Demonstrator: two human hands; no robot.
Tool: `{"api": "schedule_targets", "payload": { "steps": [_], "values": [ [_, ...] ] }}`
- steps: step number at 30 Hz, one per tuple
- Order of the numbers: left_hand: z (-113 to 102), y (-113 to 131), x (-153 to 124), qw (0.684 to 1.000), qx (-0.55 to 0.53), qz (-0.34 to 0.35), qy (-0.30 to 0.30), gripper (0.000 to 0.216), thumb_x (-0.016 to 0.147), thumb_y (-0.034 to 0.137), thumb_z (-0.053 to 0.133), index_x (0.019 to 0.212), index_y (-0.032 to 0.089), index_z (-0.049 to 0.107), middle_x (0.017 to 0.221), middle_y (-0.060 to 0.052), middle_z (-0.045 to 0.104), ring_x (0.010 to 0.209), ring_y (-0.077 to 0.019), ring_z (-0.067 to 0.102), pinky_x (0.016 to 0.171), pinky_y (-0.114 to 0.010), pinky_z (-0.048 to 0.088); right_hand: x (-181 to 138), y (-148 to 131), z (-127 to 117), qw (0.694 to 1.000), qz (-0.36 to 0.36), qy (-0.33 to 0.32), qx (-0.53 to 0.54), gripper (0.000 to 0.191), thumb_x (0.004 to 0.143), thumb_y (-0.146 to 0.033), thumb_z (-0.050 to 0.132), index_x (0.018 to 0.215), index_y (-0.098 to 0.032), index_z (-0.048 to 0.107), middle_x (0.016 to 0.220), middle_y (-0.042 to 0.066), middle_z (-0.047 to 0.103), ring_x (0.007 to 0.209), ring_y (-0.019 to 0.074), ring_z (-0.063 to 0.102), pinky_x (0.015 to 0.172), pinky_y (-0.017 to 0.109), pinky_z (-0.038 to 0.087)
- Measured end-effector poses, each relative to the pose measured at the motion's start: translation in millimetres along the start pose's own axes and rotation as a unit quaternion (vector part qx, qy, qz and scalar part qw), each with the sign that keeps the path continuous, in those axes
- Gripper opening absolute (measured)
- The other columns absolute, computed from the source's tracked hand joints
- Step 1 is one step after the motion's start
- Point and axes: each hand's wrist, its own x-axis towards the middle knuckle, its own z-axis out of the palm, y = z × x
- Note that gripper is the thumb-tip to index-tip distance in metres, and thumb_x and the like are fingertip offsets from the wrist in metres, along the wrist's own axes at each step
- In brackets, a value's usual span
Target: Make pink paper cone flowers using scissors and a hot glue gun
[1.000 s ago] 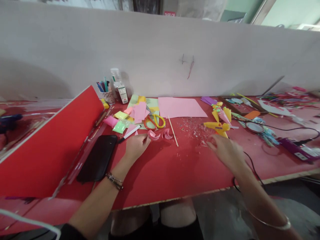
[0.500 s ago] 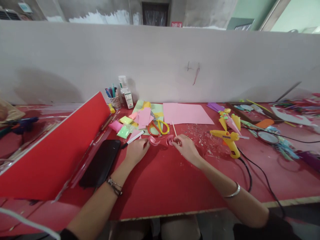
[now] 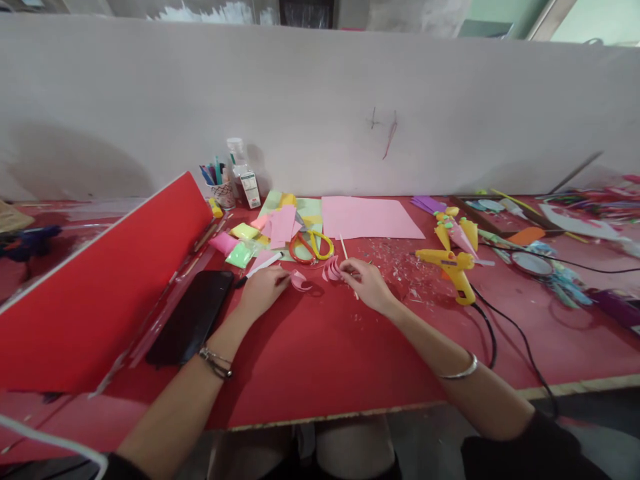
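My left hand (image 3: 264,291) is closed, its fingertips pinching the edge of a curled pink paper piece (image 3: 300,281) over the red table. Across from it, my right hand (image 3: 367,283) pinches another curled pink paper piece (image 3: 331,269) that is cut into strips. A thin wooden stick (image 3: 343,247) passes by the right fingers, its lower end showing beneath them; whether they grip it too I cannot tell. Just behind the hands lie scissors (image 3: 320,245) with red and yellow handles. A white marker (image 3: 264,263) with a black cap rests beside the left hand.
A black phone (image 3: 193,317) and a leaning red board (image 3: 105,293) are on the left. Pink sheets (image 3: 370,217) lie at the back. A yellow glue gun (image 3: 453,267) with its cable is on the right, near paper scraps (image 3: 400,270).
The whole view has tilted slightly down and shifted right. Both hands keep their pinch, and the two curled paper pieces have turned a little between the fingers.
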Motion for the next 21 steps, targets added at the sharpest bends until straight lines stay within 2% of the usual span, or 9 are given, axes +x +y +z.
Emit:
{"api": "schedule_targets", "payload": {
  "steps": [3, 7, 11, 15, 21],
  "values": [
    [5.0, -2.5, 0.5, 0.997, -0.058, 0.031, 0.031, 0.015, 0.072, 0.011, 0.053, 0.078, 0.014, 0.066, 0.076, -0.005, 0.066, 0.072, -0.0160, 0.059, 0.061, -0.023, 0.041, -0.1, 1.7, 0.8, 1.000, -0.010, 0.002, 0.014, 0.006, 0.074, -0.017, 0.047, 0.073, -0.017, 0.053, 0.076, 0.003, 0.060, 0.069, 0.0125, 0.055, 0.062, 0.025, 0.045],
    [4.8, 1.7, -0.1, 0.993, -0.100, 0.039, 0.042, 0.011, 0.069, 0.010, 0.057, 0.074, 0.014, 0.066, 0.068, -0.002, 0.063, 0.060, -0.0111, 0.054, 0.055, -0.021, 0.039, -0.5, 0.0, 1.5, 0.998, -0.031, -0.048, 0.017, 0.008, 0.075, -0.016, 0.046, 0.073, -0.017, 0.054, 0.075, 0.003, 0.059, 0.068, 0.0117, 0.054, 0.061, 0.025, 0.044],
    [2.0, 7.2, -1.8, 0.993, -0.099, 0.046, 0.041, 0.007, 0.070, 0.014, 0.059, 0.071, 0.014, 0.066, 0.061, 0.000, 0.058, 0.053, -0.0089, 0.048, 0.050, -0.019, 0.035, -1.1, -3.3, 0.5, 0.991, -0.085, -0.108, 0.006, 0.010, 0.076, -0.013, 0.046, 0.073, -0.016, 0.054, 0.078, 0.003, 0.058, 0.074, 0.0117, 0.053, 0.070, 0.027, 0.043],
    [2.4, 9.9, -3.6, 0.994, -0.080, 0.045, 0.053, 0.009, 0.073, 0.019, 0.057, 0.071, 0.014, 0.065, 0.060, 0.000, 0.056, 0.053, -0.0088, 0.047, 0.051, -0.020, 0.035, -1.1, -5.6, 0.2, 0.980, -0.114, -0.162, -0.004, 0.011, 0.078, -0.014, 0.046, 0.074, -0.016, 0.056, 0.080, 0.004, 0.053, 0.073, 0.0111, 0.051, 0.069, 0.026, 0.043],
    [6.1, 13.9, -3.7, 0.995, -0.077, 0.053, 0.046, 0.013, 0.076, 0.022, 0.054, 0.071, 0.015, 0.064, 0.064, -0.001, 0.060, 0.057, -0.0103, 0.050, 0.053, -0.021, 0.035, -0.8, -6.1, 3.0, 0.980, -0.105, -0.168, -0.023, 0.012, 0.079, -0.014, 0.047, 0.076, -0.016, 0.059, 0.083, 0.003, 0.047, 0.070, 0.0099, 0.048, 0.066, 0.024, 0.042]
  ]
}}
